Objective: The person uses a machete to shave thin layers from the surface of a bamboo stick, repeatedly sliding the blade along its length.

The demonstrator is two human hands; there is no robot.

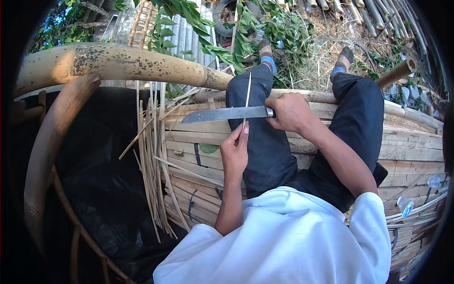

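White shirt (288, 236) at six o'clock; toward twelve, the left hand (234, 152) pinches a thin stick (248, 91) low down, and the right hand (289, 112) grips a knife (222, 114) across it.

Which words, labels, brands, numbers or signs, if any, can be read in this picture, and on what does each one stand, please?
No text can be read anywhere in this picture.
Plastic cup, the one with a blue and white label: the label is too small and blurred to read.
Knife: no readable marking on the blade.
Tire: no readable lettering.
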